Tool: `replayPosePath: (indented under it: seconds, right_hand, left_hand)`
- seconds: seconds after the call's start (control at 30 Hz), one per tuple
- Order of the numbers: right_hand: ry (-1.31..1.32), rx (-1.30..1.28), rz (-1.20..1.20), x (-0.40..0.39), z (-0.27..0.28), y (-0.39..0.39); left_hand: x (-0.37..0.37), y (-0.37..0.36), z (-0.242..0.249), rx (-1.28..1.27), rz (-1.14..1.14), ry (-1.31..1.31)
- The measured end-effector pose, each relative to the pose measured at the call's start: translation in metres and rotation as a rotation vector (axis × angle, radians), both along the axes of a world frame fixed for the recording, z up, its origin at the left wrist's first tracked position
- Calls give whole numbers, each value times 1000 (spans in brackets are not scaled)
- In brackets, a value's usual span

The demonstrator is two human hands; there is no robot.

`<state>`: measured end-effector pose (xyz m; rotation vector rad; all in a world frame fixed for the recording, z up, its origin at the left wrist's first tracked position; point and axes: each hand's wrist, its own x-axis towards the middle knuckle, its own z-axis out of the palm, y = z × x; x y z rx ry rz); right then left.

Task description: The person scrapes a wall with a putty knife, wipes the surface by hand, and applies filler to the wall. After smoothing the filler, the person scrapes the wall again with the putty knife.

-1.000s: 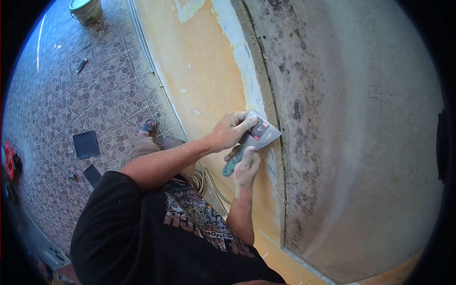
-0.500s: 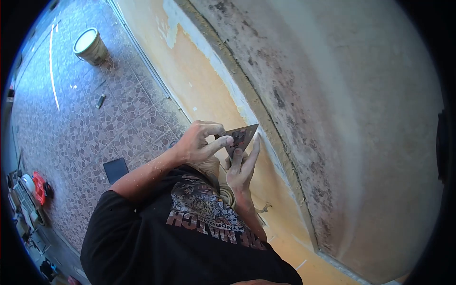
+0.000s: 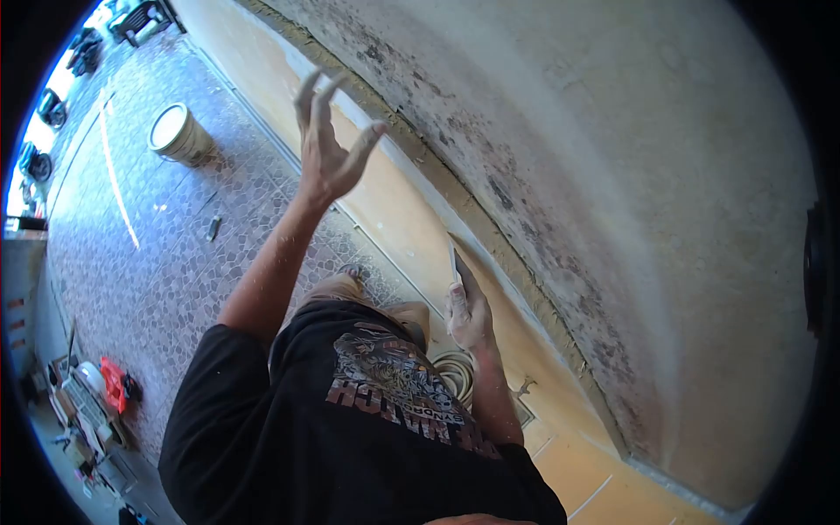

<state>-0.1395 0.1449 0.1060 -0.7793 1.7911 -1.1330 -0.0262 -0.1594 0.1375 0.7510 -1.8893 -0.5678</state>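
Note:
My left hand [image 3: 328, 157] is raised in front of the wall with its fingers spread and nothing in it. Lower and to the right, my right hand [image 3: 471, 317] grips a flat metal scraper [image 3: 455, 265], which shows nearly edge-on. The scraper's upper end lies over the yellow lower wall [image 3: 411, 219], close to the rough ledge [image 3: 472, 227]; whether it touches cannot be made out. Above the ledge rises a grey wall [image 3: 665, 219] with dark stains. Pale dust coats my right fingers.
A lidded bucket [image 3: 181, 138] stands on the patterned tile floor [image 3: 175, 289], with a small dark object [image 3: 213, 228] nearer. A coiled hose [image 3: 453, 374] lies by the wall near a tap [image 3: 527, 385]. Tools and a red bag [image 3: 114, 385] sit at lower left; motorbikes [image 3: 37, 163] stand far left.
My left hand has let go of the scraper and swung up and away, fingers opening. My right hand keeps the scraper, now turned edge-on. The view has shifted.

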Motion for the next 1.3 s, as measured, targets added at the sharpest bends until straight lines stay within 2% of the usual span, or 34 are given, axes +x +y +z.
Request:
replayPosePath:
  seconds: [0.03, 0.13, 0.17, 0.27, 0.3, 0.37, 0.5, 0.53, 0.67, 0.77, 0.83, 0.97, 1.03, 1.1, 1.17, 1.23, 1.3]
  right_hand:
    - [12, 12, -18, 4, -4, -2]
    - [-316, -52, -275, 14, -13, 1]
    - [-304, -37, -288, 14, -14, 3]
    - [-481, -42, -292, 10, -5, 0]
    - [-469, -30, -295, 12, 3, -10]
    - [-279, 96, -386, 13, 9, -33]
    - [-239, 121, -347, 17, 9, -50]
    - [-298, 118, -398, 18, 4, -39]
    - [-244, 176, -451, 15, 0, -13]
    - [-269, 209, -428, 16, 1, -47]
    - [-192, 200, -390, 23, 4, -55]
    - [-272, 170, -471, 23, 10, -35]
    - [-172, 199, -434, 29, 21, -40]
    - [-212, 196, -464, 35, 10, -63]
    - [-161, 133, -402, 45, 10, -89]
    - [-196, 27, -320, 45, 8, -89]
    - [-243, -80, -235, 49, 12, -86]
  left_hand:
    - [-4, -14, -9, -39, 41, -17]
    - [-12, -32, -29, 64, -4, 58]
    - [-13, -37, -38, 82, -15, 67]
    - [-24, -46, -63, 230, -161, 34]
    - [-27, -47, -64, 243, -162, 44]
    - [-37, -44, -66, 290, -187, 100]
    - [-36, -47, -70, 335, -209, 129]
    - [-36, -47, -68, 337, -217, 140]
    - [-38, -50, -76, 302, -232, 100]
    - [-38, -48, -73, 319, -210, 106]
    - [-39, -46, -73, 336, -221, 126]
    - [-39, -50, -76, 310, -201, 120]
    - [-38, -47, -75, 309, -200, 105]
    - [-41, -46, -75, 296, -135, 39]
    - [-44, -40, -79, 297, -139, 142]
    - [-42, -36, -81, 406, -135, 104]
    - [-23, -16, -84, 564, -281, 203]
